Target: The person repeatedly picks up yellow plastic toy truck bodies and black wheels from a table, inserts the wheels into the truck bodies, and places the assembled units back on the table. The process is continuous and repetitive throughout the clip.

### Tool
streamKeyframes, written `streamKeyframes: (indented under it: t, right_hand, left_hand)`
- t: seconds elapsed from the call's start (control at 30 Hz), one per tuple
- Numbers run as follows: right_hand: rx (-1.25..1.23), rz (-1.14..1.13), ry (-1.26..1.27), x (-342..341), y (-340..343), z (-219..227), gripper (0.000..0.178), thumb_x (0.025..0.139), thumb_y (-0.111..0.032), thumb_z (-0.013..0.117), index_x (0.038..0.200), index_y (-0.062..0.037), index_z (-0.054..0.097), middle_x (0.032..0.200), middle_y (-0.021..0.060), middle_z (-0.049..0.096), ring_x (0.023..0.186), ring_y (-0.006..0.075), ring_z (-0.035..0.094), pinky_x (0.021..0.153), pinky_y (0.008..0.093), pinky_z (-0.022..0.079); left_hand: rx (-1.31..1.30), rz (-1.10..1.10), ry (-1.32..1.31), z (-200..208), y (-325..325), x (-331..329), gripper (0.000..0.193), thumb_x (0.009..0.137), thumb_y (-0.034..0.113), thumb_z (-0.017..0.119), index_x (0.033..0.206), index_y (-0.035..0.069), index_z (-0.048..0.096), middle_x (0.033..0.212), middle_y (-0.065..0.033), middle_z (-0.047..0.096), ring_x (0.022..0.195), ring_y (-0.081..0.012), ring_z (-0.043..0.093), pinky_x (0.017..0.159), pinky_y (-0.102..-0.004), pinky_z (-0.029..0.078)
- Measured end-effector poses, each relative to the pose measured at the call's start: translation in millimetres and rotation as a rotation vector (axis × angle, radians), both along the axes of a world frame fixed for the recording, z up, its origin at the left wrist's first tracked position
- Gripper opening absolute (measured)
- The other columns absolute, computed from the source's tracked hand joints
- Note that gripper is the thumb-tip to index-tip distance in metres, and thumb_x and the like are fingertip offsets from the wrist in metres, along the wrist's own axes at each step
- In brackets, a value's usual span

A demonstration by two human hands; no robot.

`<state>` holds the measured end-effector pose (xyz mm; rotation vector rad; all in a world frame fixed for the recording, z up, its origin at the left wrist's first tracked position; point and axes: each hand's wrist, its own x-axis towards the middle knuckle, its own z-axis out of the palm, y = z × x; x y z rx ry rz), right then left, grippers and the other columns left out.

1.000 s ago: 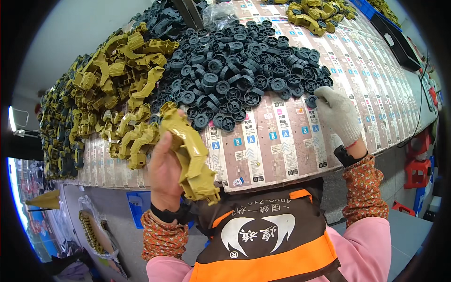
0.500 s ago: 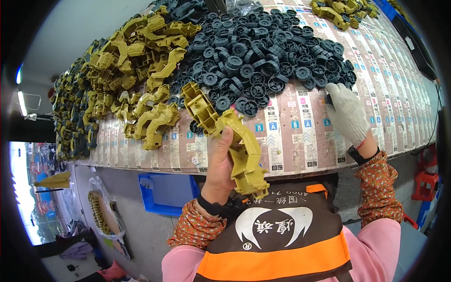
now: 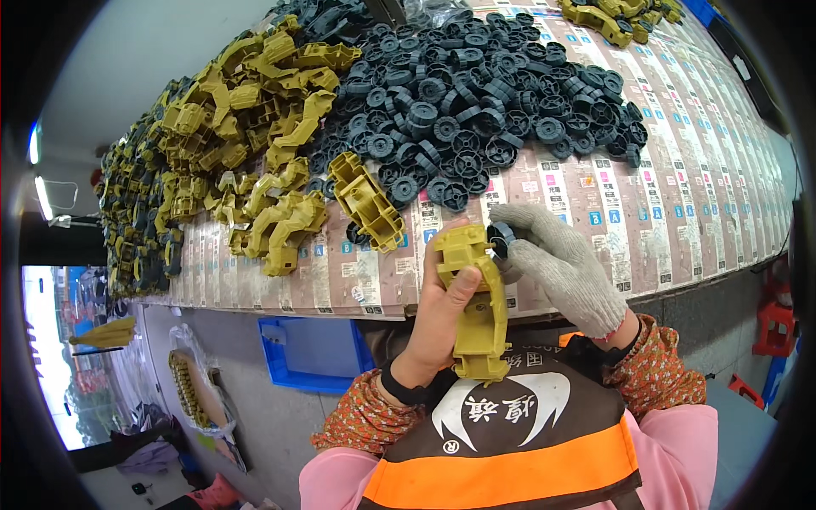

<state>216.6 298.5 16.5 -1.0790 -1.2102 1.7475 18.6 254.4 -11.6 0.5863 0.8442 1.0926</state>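
In my bare left hand (image 3: 438,319) is a yellow-green plastic toy car body (image 3: 478,327), upright in front of my apron, with my thumb pressed across it. My right hand (image 3: 565,268), in a white knit glove, pinches a dark toy wheel (image 3: 500,238) at the body's upper right side. Whether the wheel is seated on the body, I cannot tell. Just beyond my left hand, another yellow-green car body (image 3: 365,202) lies open side up on the table, beside the large heap of dark wheels (image 3: 459,110).
Yellow-green car bodies (image 3: 280,225) are piled at the left of the table, with bodies fitted with dark wheels (image 3: 136,212) at the far left. More yellow parts (image 3: 612,21) lie at the far right. A blue bin (image 3: 310,353) sits below the table's front edge.
My right hand has moved left from the wheel heap, bringing a wheel to the car body. The left hand has shifted right and turned the body more upright.
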Motion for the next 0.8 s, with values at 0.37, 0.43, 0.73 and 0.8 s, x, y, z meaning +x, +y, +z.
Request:
streamKeyframes:
  t: [0.37, 0.43, 0.73, 0.8]
  right_hand:
    - [0.125, -0.093, -0.263, -4.9, -12.6, 5.0, 0.033, 0.104, -0.007, 0.063, 0.135, 0.0025, 0.065, 0.109, 0.0137, 0.075, 0.093, 0.0195, 0.073, 0.083, 0.0343, 0.059]
    - [0.447, -0.110, -0.410, -4.1, -20.4, -5.0, 0.030, 0.103, -0.005, 0.062, 0.132, 0.0030, 0.067, 0.103, 0.0179, 0.075, 0.091, 0.0251, 0.075, 0.083, 0.0364, 0.059]
    - [0.622, -0.012, -0.587, 0.8, -19.5, -4.0, 0.029, 0.090, -0.002, 0.061, 0.119, 0.0004, 0.064, 0.089, 0.0266, 0.069, 0.083, 0.0489, 0.069, 0.070, 0.0536, 0.054]
    - [0.604, 0.022, -0.621, 1.3, -19.0, -2.6, 0.028, 0.089, -0.002, 0.061, 0.117, 0.0004, 0.063, 0.087, 0.0266, 0.068, 0.081, 0.0491, 0.069, 0.069, 0.0544, 0.053]
  left_hand:
    - [0.293, -0.054, 0.351, -5.2, 3.1, 2.0, 0.071, 0.104, 0.027, 0.074, 0.158, 0.013, 0.029, 0.134, -0.0075, 0.053, 0.119, -0.0163, 0.056, 0.106, -0.0331, 0.047]
    - [0.317, -0.086, 0.385, -8.1, 3.8, 0.3, 0.073, 0.103, 0.028, 0.075, 0.158, 0.013, 0.028, 0.134, -0.0077, 0.053, 0.119, -0.0166, 0.056, 0.106, -0.0334, 0.047]
    - [0.340, -0.200, 0.346, -17.0, 6.3, -0.8, 0.072, 0.104, 0.030, 0.074, 0.156, 0.012, 0.028, 0.132, -0.0072, 0.052, 0.119, -0.0166, 0.056, 0.106, -0.0337, 0.047]
    - [0.319, -0.199, 0.328, -20.2, 4.3, -0.8, 0.071, 0.103, 0.030, 0.074, 0.155, 0.011, 0.029, 0.132, -0.0069, 0.052, 0.119, -0.0162, 0.057, 0.106, -0.0336, 0.047]
